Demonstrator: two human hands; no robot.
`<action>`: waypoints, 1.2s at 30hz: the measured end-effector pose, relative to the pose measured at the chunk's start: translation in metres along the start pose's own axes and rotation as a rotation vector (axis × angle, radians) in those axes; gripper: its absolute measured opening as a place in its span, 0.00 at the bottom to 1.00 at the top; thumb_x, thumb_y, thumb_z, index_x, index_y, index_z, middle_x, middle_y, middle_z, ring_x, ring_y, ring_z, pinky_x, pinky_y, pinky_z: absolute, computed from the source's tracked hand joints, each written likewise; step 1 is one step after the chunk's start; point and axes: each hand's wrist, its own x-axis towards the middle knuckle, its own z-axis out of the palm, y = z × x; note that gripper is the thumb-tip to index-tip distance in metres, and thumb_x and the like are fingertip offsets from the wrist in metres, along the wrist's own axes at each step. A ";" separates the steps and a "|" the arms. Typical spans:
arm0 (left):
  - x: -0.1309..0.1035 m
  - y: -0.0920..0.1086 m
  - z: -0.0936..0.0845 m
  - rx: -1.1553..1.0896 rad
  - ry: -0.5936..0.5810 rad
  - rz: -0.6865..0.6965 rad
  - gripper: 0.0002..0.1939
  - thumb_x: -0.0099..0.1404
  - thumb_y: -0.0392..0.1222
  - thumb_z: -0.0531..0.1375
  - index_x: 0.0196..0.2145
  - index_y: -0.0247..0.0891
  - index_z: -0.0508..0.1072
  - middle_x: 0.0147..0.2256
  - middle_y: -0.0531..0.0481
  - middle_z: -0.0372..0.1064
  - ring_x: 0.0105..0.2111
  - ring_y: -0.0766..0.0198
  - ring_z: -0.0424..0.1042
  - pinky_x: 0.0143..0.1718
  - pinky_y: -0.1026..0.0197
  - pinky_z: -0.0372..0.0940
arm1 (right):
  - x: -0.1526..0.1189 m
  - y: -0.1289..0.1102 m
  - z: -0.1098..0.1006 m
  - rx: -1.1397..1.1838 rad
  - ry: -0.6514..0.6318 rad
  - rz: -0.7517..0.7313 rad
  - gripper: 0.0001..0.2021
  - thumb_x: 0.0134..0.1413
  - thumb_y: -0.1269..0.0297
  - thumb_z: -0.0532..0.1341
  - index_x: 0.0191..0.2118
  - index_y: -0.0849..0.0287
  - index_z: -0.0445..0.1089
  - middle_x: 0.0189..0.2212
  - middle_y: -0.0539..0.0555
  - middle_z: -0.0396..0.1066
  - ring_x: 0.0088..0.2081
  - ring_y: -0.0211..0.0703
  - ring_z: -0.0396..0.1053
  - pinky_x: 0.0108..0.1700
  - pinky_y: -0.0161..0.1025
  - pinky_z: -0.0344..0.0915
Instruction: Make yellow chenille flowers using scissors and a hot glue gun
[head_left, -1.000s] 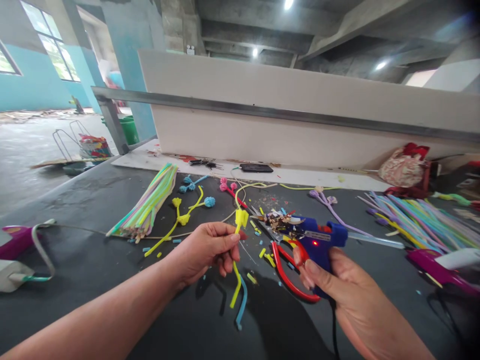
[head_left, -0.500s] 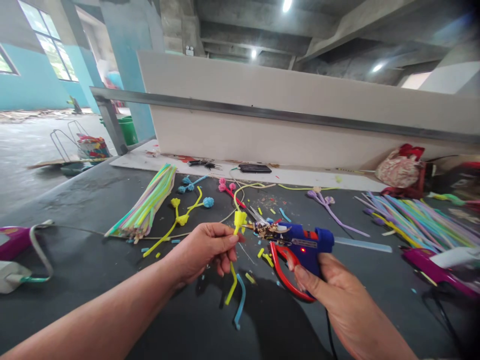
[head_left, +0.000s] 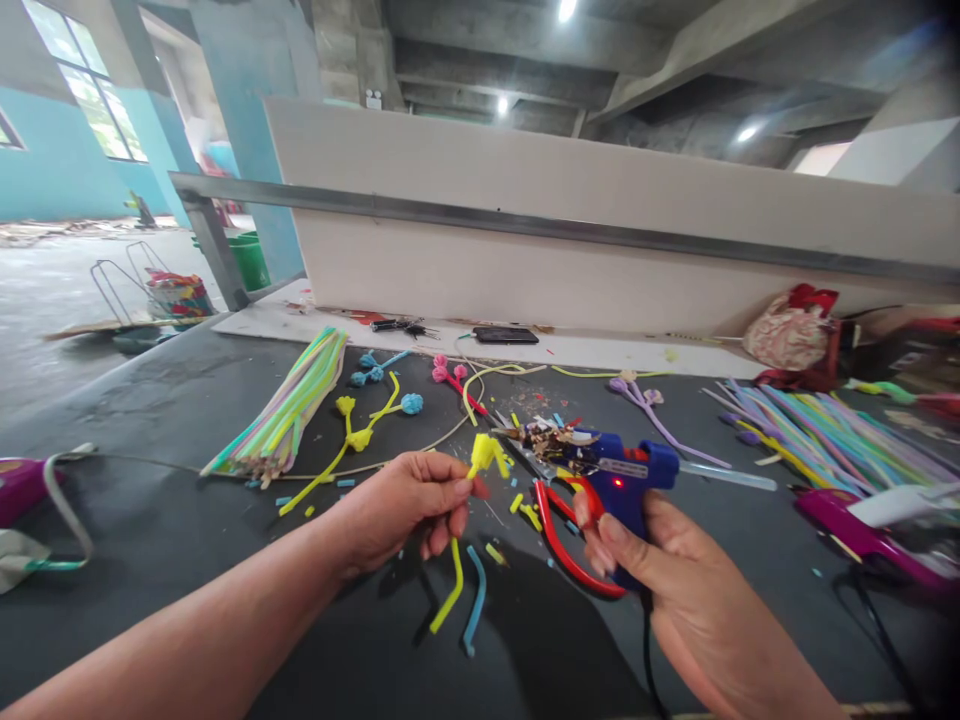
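Note:
My left hand point(head_left: 424, 500) pinches a yellow stem, whose yellow bud point(head_left: 484, 452) stands above the fingertips and whose tail hangs below the hand. In my right hand point(head_left: 660, 570) is a blue glue gun point(head_left: 628, 480) with a small red light lit. Its tip points left, just right of the bud, with a gap between them. Red-handled scissors point(head_left: 559, 545) lie beneath the gun and beside my right fingers; part of them is hidden. A loose blue piece point(head_left: 475, 600) rests on the table near my left hand.
A bundle of pastel stems point(head_left: 289, 410) lies left, another point(head_left: 817, 430) right. Yellow point(head_left: 360, 440), blue, pink and purple point(head_left: 637, 400) budded stems lie further back. A phone point(head_left: 506, 335) is by the white panel. Purple glue guns point(head_left: 862, 530) and cables sit at both sides.
The glue gun has moved slightly right, away from the bud. The yellow bud has tilted right, and the stem's tail has swung left. The view has shifted a little.

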 end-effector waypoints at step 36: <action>-0.003 0.006 -0.005 -0.172 -0.067 -0.025 0.08 0.61 0.41 0.58 0.33 0.32 0.71 0.19 0.55 0.61 0.12 0.78 0.53 0.12 0.72 0.43 | 0.000 0.007 -0.003 -0.364 0.133 -0.144 0.13 0.38 0.50 0.67 0.21 0.55 0.74 0.22 0.54 0.76 0.29 0.49 0.74 0.33 0.41 0.72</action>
